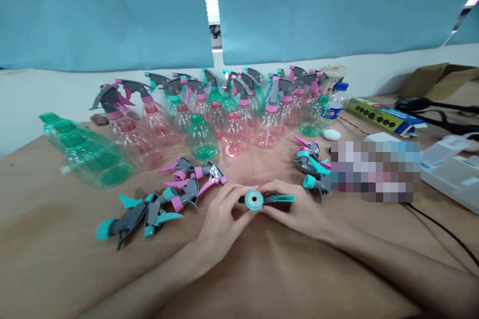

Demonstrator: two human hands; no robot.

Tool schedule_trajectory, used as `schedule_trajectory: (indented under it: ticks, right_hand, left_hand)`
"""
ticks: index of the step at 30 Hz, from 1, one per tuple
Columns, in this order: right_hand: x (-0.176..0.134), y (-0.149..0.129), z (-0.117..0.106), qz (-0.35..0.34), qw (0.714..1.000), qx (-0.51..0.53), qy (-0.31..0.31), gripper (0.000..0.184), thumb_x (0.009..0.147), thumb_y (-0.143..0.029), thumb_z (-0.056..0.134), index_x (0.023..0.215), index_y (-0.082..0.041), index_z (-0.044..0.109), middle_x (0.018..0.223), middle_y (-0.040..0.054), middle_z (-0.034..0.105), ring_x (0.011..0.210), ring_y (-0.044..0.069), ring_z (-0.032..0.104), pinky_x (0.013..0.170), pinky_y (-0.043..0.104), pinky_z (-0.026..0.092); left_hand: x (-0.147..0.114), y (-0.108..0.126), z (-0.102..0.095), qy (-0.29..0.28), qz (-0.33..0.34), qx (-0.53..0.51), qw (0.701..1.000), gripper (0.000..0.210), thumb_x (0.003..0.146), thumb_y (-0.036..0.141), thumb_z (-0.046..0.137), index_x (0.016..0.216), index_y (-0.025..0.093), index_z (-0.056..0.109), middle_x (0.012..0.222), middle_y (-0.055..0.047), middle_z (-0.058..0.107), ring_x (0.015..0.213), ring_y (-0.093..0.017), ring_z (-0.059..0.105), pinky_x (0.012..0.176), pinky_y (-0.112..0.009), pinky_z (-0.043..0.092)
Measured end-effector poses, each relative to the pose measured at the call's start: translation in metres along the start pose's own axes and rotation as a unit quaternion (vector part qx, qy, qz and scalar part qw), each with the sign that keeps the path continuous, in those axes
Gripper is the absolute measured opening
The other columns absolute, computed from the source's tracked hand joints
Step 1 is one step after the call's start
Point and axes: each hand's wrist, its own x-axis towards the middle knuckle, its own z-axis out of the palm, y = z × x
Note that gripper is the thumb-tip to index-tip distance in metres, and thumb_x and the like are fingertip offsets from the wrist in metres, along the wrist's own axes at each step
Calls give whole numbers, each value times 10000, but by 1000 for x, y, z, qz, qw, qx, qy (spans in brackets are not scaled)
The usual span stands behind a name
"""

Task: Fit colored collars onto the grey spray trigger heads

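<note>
Between both hands is a grey and teal trigger spray head [254, 200], its round collar facing me with a dark hole at the centre. My left hand [226, 212] grips its collar end from the left, fingers closed. From the other side, my right hand [294, 209] closes on the body by the teal trigger. To the left lie loose spray heads in teal [129, 219] and pink [187, 187]. More loose heads [314, 169] lie beyond my right hand. An uncapped green bottle [202, 139] and a clear pink bottle [234, 137] stand farther back.
Several bottles with spray heads fitted [243, 99] crowd the back. Green bottles [97, 159] stand at the left. On the right are a blue-capped bottle [339, 99], a white oval object [332, 134], a printed box [385, 115], a plastic compartment case [456, 169] and a black cable [445, 229].
</note>
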Motion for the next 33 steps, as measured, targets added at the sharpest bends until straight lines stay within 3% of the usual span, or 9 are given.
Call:
schedule_trajectory:
  ticks: [4,7,10,14,17,23,28,33]
  right_hand:
    - [-2,-4,-7,-28,999,7,-45,404,824,-266,616,1219,-240,536,1233,63,602,1139,225,545,956,415,439]
    - [-1,-5,-13,-46,992,65,-97,549,854,-511,540,1329,-249,460,1376,80,484,1262,256,440,1028,455,369]
    - [-1,-3,-15,-51,986,120,-103,637,858,-662,380,1342,-257,465,1385,78,478,1285,268,415,1060,472,322]
    - [-2,2,-12,14,985,157,-78,498,946,-548,293,1263,-268,556,1276,60,579,1218,246,495,1027,464,372]
    - [-1,1,-7,40,990,127,-45,328,952,-399,417,1191,-274,604,1182,52,630,1123,218,567,946,409,455]
    - [-3,-6,-1,-51,997,-34,40,422,782,-278,687,1186,-254,570,1075,58,600,986,204,603,844,358,515]
    - [-6,-7,3,-96,988,-84,87,338,821,-255,644,1155,-248,589,1030,71,565,987,212,580,800,357,537]
    - [-5,-9,2,-84,983,-123,104,380,850,-241,604,1224,-280,544,1059,73,556,1021,225,558,856,406,511]
  left_hand:
    - [-2,-4,-1,27,4,18,999,272,863,194,589,1123,272,606,1026,-24,587,950,-190,568,845,-356,485]
    - [-4,-7,-1,55,14,37,998,336,877,153,541,1180,293,583,1110,-35,545,1032,-199,533,912,-384,457]
    - [-5,-9,-1,80,15,58,995,370,876,151,540,1199,328,575,1187,-34,494,1106,-212,490,963,-412,424]
    - [-5,-11,-1,99,12,79,992,355,891,187,539,1190,373,581,1178,-31,463,1119,-224,471,967,-438,418]
    - [-5,-12,-1,105,26,80,991,321,899,213,535,1174,366,595,1121,-35,474,1046,-214,506,905,-413,462]
    - [-5,-5,-2,84,128,73,986,303,906,145,510,1160,285,598,970,-29,513,827,-144,544,704,-276,511]
    - [-5,-1,1,62,159,41,985,323,894,87,498,1180,231,543,873,-12,579,770,-132,560,698,-261,502]
    - [-8,1,2,68,137,-1,988,306,875,86,492,1151,217,501,1009,-47,595,814,-141,595,744,-289,517]
